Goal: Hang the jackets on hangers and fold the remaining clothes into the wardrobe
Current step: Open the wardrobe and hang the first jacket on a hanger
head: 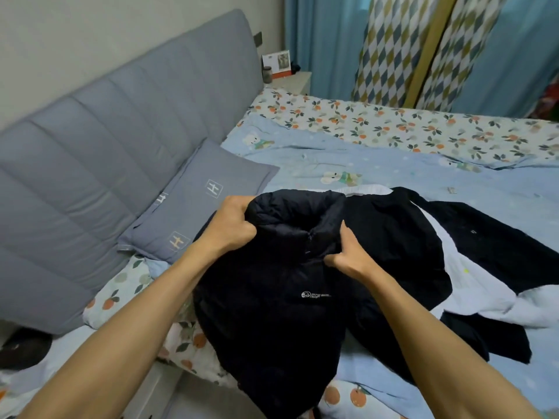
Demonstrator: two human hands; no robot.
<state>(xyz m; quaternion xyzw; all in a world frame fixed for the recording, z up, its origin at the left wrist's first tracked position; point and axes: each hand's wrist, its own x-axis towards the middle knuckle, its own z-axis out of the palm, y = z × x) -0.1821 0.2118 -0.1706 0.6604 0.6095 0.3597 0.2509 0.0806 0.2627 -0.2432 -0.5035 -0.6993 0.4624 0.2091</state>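
A black padded jacket (272,316) with a small white chest logo hangs over the near edge of the bed, lifted at its top. My left hand (231,223) grips the jacket's left shoulder. My right hand (348,252) grips the collar beside the zip. Behind and to the right, another dark garment (490,249) lies spread on the bed, over a pale blue piece of clothing (484,297). No hanger or wardrobe is in view.
The bed carries a light blue quilt (393,173) and a flower-print sheet (423,128). A grey pillow (196,201) leans on the grey padded headboard (106,146). A nightstand (293,81) and curtains (423,46) stand at the back.
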